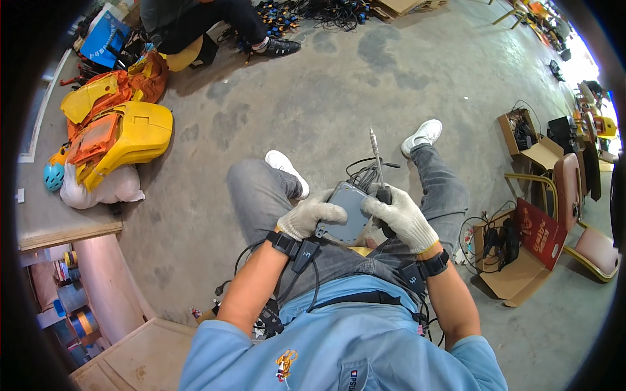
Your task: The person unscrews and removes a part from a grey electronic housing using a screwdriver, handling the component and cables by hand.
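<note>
A flat grey plastic box (347, 210) with rounded corners and small tabs is held above my lap. My left hand (313, 215), in a pale knit glove, grips its left side with the thumb across its face. My gloved right hand (403, 216) is closed round the dark handle of a screwdriver (377, 156), whose metal shaft points up and away from me. The right thumb also rests against the box's right edge. Behind the box hangs a loop of black cable (362, 171); where it joins is hidden.
Yellow and orange plastic shells (134, 137) lie at the left beside a blue helmet (54, 176). Another person's leg and black shoe (282, 47) are at the far left. Right of me stand a cardboard box (521, 274) with black cables and a chair (568, 189).
</note>
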Demonstrator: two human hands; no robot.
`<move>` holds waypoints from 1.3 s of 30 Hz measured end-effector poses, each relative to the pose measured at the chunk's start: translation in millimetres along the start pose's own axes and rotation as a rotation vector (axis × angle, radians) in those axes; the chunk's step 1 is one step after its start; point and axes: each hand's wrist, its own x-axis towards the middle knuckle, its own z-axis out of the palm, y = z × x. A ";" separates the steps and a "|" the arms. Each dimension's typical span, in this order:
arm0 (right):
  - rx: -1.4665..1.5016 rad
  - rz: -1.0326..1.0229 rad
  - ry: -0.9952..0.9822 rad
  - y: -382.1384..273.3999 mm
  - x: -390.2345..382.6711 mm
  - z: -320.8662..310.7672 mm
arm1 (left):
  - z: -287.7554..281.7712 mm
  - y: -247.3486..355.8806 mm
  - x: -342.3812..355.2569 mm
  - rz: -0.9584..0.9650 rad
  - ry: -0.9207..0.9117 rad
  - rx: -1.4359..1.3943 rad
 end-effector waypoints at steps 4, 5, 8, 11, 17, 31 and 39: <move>-0.010 -0.025 -0.067 16.2 10.6 -9.6 | 8.0 1.1 1.9 0.044 0.046 0.023; -0.013 -0.025 -0.068 21.3 13.3 -10.4 | 9.6 1.4 2.1 0.036 0.082 0.009; 0.216 -0.047 0.000 32.4 19.3 -14.0 | -7.5 -19.8 8.5 0.134 0.123 -0.265; 0.507 -0.023 0.093 45.0 21.9 -14.4 | -1.0 -17.9 13.0 0.234 0.170 -0.377; 0.688 -0.028 0.049 56.6 27.0 -2.8 | 4.7 -10.0 13.6 0.245 0.059 -0.182; 0.023 0.042 -0.068 32.5 32.4 -13.5 | 2.8 -5.3 2.7 0.344 0.252 -0.293; 0.199 -0.011 0.294 33.0 93.2 -97.0 | -3.7 13.3 -8.0 0.349 0.455 -0.292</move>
